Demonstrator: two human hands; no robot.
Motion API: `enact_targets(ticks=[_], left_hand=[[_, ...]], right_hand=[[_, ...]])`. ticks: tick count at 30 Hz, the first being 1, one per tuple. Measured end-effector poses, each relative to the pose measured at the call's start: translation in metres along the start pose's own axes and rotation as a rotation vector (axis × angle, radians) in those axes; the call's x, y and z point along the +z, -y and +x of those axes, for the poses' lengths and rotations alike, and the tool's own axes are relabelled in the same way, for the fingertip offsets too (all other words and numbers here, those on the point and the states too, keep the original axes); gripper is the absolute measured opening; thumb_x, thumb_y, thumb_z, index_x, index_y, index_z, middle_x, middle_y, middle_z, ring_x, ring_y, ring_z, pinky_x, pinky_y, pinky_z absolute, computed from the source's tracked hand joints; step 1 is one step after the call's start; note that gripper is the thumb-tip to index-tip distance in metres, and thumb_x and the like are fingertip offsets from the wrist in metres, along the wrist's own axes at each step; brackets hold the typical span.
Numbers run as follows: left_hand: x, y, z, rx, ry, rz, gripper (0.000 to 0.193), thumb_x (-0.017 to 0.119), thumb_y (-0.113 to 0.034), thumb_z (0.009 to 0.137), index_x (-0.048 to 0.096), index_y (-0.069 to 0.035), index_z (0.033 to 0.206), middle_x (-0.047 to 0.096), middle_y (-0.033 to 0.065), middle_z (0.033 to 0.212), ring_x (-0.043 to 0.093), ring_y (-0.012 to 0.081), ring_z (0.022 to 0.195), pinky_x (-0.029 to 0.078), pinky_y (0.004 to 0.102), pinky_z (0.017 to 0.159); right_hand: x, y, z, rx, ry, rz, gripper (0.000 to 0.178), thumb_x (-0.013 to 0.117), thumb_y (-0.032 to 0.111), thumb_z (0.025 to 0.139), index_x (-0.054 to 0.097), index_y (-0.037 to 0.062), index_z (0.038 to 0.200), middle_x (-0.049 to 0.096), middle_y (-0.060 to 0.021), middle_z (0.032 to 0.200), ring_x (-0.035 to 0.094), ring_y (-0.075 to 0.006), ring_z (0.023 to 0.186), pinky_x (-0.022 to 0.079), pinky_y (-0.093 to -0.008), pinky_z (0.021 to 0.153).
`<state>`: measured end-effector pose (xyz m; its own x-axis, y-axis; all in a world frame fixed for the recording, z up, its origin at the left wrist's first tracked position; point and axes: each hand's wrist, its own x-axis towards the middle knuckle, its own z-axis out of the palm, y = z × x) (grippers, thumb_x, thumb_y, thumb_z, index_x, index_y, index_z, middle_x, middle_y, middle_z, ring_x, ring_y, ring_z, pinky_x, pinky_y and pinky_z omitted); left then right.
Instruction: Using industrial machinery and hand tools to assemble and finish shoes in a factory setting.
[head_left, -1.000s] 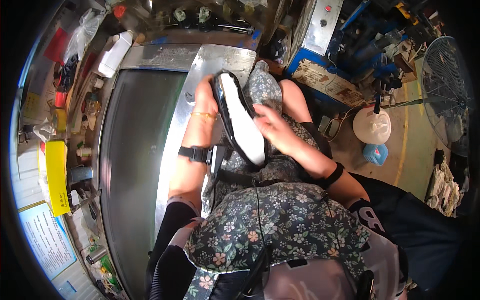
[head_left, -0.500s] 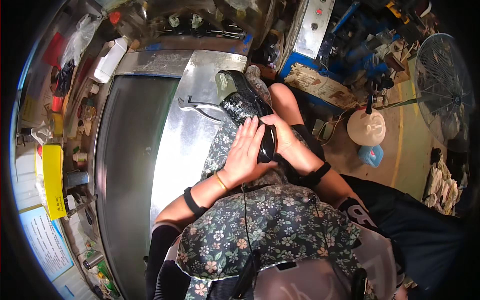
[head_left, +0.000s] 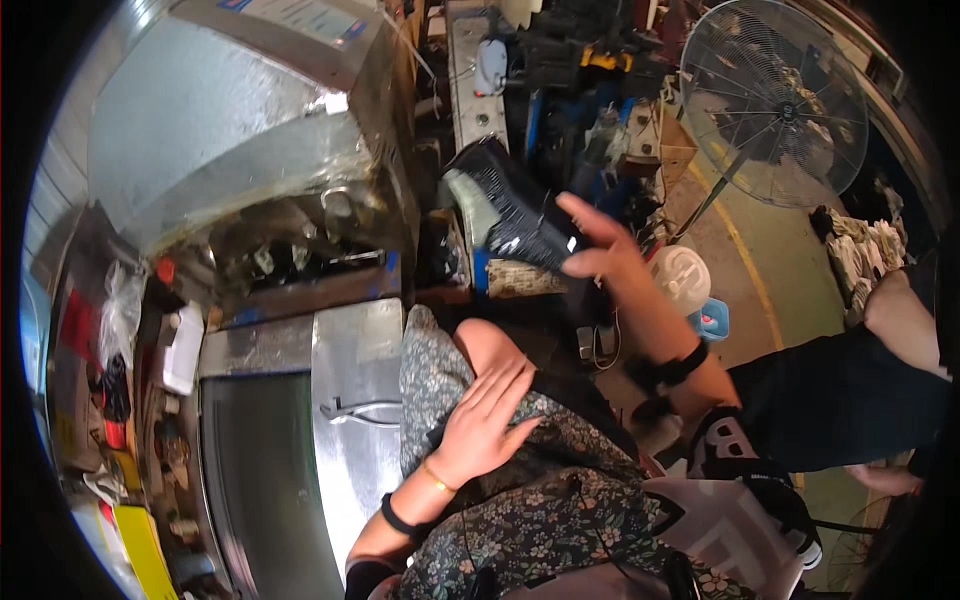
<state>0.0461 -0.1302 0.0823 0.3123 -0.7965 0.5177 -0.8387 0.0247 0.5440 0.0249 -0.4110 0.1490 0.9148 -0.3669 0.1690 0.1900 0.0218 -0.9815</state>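
Up and ahead of me, my right hand point(head_left: 605, 240) holds a black shoe point(head_left: 525, 205) by one end. Thumb and fingers are on its two sides, a little blurred by motion. The other end points up and left, where a pale green piece, apparently the last, shows. My left hand point(head_left: 487, 415) lies empty on my thigh over the flowered apron point(head_left: 545, 525), fingers stretched out and thumb slightly apart. Left of that hand, metal pliers point(head_left: 362, 412) rest on the shiny metal plate point(head_left: 350, 350).
A dark belt point(head_left: 260, 470) runs beside the plate, below a large metal hood point(head_left: 230, 110). Machinery point(head_left: 570, 120) stands ahead. To the right are a large fan point(head_left: 785, 110), a whitish jug point(head_left: 682, 278), a blue container point(head_left: 712, 318) and another person's dark-clothed leg point(head_left: 830, 400).
The shoe has gone from my lap up and forward in my right hand. My left hand has let go of it and lies on my thigh. The view has swung to the right.
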Motion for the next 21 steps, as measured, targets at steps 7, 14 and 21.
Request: enact_targets(ticks=[7,14,21], left_hand=[[0.018,0.058,-0.132,-0.399,0.106,0.035,0.032,0.067,-0.011,0.084,0.065,-0.005,0.115,0.069,0.0175,0.111,0.066,0.0334,0.106,0.049,0.0427,0.099],[0.036,0.066,-0.127,-0.343,-0.016,0.146,0.011,0.068,-0.008,0.081,0.072,-0.008,0.092,0.073,0.0117,0.095,0.07,0.0268,0.097,0.052,0.0408,0.094],[0.04,0.063,-0.123,-0.355,-0.025,0.164,0.01,0.068,-0.008,0.081,0.072,-0.009,0.09,0.073,0.0103,0.092,0.071,0.0271,0.094,0.052,0.0406,0.092]], right_hand=[[-0.158,0.04,0.125,-0.323,-0.401,-1.194,0.065,0.082,0.024,0.06,0.068,0.021,0.124,0.057,-0.0235,0.134,0.058,-0.0406,0.115,0.046,-0.0401,0.101],[-0.217,0.037,0.178,-0.248,-0.518,-1.289,0.066,0.079,0.03,0.062,0.067,0.0253,0.126,0.055,-0.0236,0.137,0.057,-0.0379,0.12,0.046,-0.0376,0.102],[-0.204,0.025,0.178,-0.059,-0.397,-1.523,0.063,0.073,0.036,0.066,0.065,0.0329,0.129,0.052,-0.0123,0.144,0.051,-0.0433,0.118,0.044,-0.0486,0.102]])
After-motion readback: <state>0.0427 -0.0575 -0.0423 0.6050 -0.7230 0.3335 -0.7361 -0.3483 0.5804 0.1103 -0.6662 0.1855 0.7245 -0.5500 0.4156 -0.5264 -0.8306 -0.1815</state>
